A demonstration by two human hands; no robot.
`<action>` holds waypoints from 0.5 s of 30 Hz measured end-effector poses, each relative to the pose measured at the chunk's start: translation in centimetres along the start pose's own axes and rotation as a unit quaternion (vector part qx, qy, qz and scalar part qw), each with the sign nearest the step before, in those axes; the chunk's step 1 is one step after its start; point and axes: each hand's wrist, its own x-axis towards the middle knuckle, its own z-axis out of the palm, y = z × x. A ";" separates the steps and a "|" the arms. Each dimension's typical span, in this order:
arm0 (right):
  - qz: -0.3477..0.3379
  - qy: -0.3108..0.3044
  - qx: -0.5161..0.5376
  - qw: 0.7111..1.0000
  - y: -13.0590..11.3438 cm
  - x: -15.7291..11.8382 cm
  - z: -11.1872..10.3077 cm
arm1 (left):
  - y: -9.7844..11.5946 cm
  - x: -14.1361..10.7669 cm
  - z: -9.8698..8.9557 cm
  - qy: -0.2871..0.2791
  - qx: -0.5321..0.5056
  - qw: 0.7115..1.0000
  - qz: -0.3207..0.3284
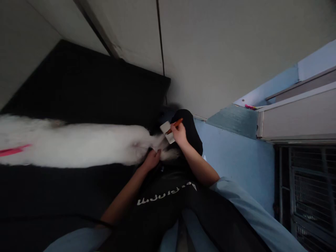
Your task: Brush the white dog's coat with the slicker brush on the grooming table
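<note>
A white long-haired dog stretches from the left edge to the middle, its rear toward me. My left hand is closed around fur at its hind end, on what looks like the tail; the exact hold is partly hidden. In my right hand is a slicker brush with an orange-brown handle and a pale rectangular head. The brush head is at the hair just beyond my left hand, and some of this hair is blurred.
Beneath the dog is a black table. A pink-red strap lies along the dog's back at left. Behind stands a grey wall panel. To the right are a light blue floor and a wire cage.
</note>
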 end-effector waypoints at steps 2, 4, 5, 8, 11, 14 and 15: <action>-0.009 0.008 0.019 1.000 0.4 0.2 0.1 | -0.4 -0.1 -0.3 -0.017 0.022 1.000 0.014; 0.009 -0.018 0.033 0.999 0.9 0.0 0.0 | -0.8 0.0 -0.2 -0.026 0.031 0.999 0.020; 0.022 -0.022 0.033 0.999 1.1 -0.1 -0.1 | -0.9 0.1 -0.1 -0.025 0.035 0.999 0.023; 0.021 0.024 0.034 0.999 1.7 -0.7 -0.1 | -1.0 0.5 0.1 -0.020 0.053 0.998 0.034; 0.030 0.010 0.039 0.999 2.1 -1.0 -0.3 | -1.2 0.4 -0.7 -0.047 0.057 0.997 0.036; 0.046 0.012 0.015 0.999 1.8 -0.8 -1.9 | -1.6 -0.3 -2.4 -0.031 0.032 0.998 0.032; 0.040 0.038 0.008 0.998 1.5 -0.6 -2.7 | -1.8 -0.4 -2.9 -0.004 -0.004 1.000 0.025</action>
